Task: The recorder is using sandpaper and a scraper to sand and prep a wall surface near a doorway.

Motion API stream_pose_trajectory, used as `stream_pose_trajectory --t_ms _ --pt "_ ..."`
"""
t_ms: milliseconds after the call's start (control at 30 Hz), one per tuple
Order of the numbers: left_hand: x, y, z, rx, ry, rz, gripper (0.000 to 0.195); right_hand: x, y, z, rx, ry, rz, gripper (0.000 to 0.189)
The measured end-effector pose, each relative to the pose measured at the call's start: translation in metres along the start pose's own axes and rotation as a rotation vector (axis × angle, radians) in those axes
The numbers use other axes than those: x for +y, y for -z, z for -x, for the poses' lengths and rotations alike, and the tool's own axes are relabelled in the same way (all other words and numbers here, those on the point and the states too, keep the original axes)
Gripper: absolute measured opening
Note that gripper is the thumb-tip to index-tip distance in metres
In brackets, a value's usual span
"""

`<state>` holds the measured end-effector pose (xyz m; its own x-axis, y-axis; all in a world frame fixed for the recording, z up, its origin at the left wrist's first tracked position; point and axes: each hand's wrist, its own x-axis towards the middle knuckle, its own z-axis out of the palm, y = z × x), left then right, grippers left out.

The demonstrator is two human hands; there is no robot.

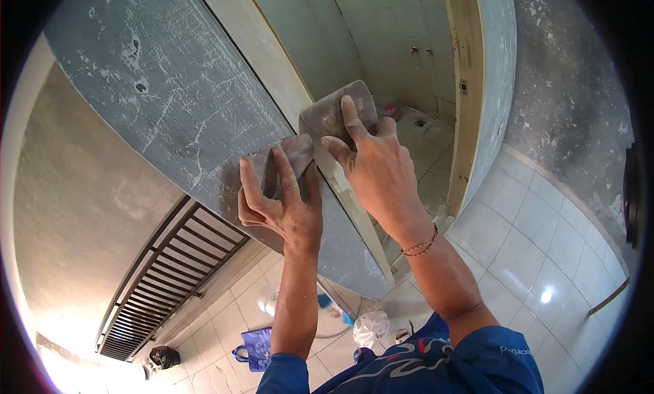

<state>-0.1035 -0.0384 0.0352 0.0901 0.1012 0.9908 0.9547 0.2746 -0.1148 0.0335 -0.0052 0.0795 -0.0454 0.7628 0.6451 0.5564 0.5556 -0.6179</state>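
Under the fingers of my left hand (286, 205) is a brown sheet (299, 144) that looks like sandpaper, flat against the blue-grey wall (168, 87). The wall has scratches, white patches and small holes. My right hand (383, 164) grips a second sandpaper-like sheet (334, 108), curved and dusty, with the thumb at its lower edge. It overlaps the pale door frame (286, 52) in view; whether it touches the frame I cannot tell. Pale dust coats the fingers of both hands.
Beyond the frame lies a tiled bathroom (398, 46). A dark metal railing (168, 271) runs at lower left. On the tiled floor (516, 241) are a blue bag (257, 348), a clear plastic bag (370, 328) and a dark bundle (164, 356). A grey wall (567, 77) stands at right.
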Motion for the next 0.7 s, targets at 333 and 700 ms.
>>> stream_pose_trajectory --t_ms 333,700 --pt "0.005 0.0 -0.002 -0.002 0.013 0.064 0.059 0.005 0.0 0.008 -0.004 -0.019 0.058 0.056" --pt "0.004 0.0 0.0 -0.035 -0.006 0.033 0.055 -0.008 0.003 0.003 0.054 -0.015 0.057 0.054"
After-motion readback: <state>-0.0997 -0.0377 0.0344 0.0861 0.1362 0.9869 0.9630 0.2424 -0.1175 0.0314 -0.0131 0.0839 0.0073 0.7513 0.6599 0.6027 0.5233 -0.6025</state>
